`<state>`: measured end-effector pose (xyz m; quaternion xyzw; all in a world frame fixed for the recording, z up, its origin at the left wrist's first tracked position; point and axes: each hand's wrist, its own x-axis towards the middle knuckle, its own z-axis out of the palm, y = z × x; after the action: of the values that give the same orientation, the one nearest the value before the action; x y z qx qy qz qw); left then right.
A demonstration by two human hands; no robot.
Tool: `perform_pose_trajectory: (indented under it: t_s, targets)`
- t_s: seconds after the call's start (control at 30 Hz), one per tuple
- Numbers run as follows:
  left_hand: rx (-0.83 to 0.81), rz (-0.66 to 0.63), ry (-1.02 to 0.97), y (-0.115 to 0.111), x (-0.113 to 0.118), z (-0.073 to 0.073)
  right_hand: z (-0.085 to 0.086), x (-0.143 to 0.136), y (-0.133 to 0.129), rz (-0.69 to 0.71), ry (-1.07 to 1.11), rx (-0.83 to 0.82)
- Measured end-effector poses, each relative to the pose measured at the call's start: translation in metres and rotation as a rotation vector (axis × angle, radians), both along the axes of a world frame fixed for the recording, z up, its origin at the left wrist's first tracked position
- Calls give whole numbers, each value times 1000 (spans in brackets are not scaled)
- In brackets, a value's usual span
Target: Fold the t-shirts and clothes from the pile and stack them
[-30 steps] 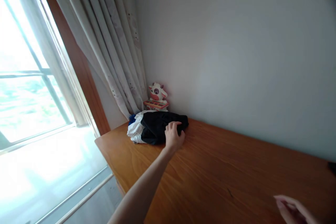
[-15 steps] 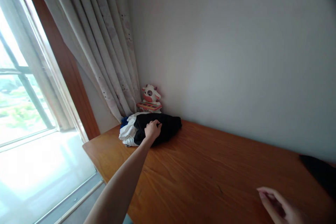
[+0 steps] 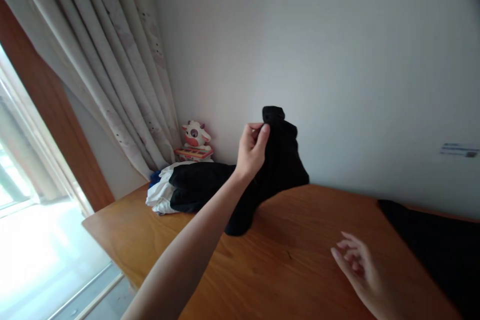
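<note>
My left hand [image 3: 254, 152] pinches a black garment [image 3: 283, 160] and holds it up above the wooden table [image 3: 300, 260]; its lower part hangs down to the tabletop. To the left of it lies a pile with another stretch of black cloth [image 3: 198, 180], white cloth [image 3: 161, 192] and a bit of blue cloth [image 3: 154, 177]. Whether the raised garment is separate from the black cloth in the pile, I cannot tell. My right hand [image 3: 356, 262] hovers over the table at the lower right, fingers apart and slightly curled, with nothing in it.
A cow-shaped toy [image 3: 195, 140] with a small keyboard stands behind the pile, by the curtain [image 3: 112, 60]. Dark cloth [image 3: 431, 245] lies flat on the right of the table. The wall [image 3: 337, 60] rises behind, and a window is at the left.
My left hand has lifted black cloth off the pile and carried it up and to the right. My right hand has come further into view, and the view has turned right.
</note>
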<state>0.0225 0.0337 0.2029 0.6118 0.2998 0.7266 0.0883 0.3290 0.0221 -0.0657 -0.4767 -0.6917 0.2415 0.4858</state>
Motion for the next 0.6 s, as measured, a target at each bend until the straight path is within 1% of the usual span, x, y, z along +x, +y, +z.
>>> perform_pose_trajectory:
  t_s: [0.03, 0.07, 0.13, 0.17, 0.23, 0.27, 0.33, 0.37, 0.4, 0.47, 0.53, 0.6]
  targets:
    - [-45, -45, 93, -3, 14, -8, 2, -1, -2, -7, 59, -2]
    - [-111, -95, 213, -7, 26, -21, 4, -2, -5, -12, 111, -26]
    - [-271, -174, 472, -14, 43, -56, 7, -3, -8, -31, 164, -128]
    - [-342, -180, 580, -17, 48, -76, 8, -3, -8, -61, 167, -182]
    - [-450, -119, 726, -23, 51, -118, 9, -2, -7, -131, 157, -259]
    - [-495, -92, 774, -26, 50, -137, 9, -1, -5, -165, 157, -268]
    - [-550, -36, 824, -31, 44, -171, 6, 2, 0, -197, 164, -258]
    - [-560, -8, 828, -33, 40, -184, 5, 4, 2, -197, 163, -255]
    - [-566, 31, 815, -34, 35, -195, 4, 6, 4, -198, 162, -255]
    - [-587, 154, 744, -35, 25, -211, 3, 10, 6, -200, 173, -264]
    - [-640, 291, 652, -34, 14, -220, 6, 14, 6, -176, 209, -279]
    - [-716, 359, 597, -32, 6, -225, 9, 16, 3, -105, 232, -261]
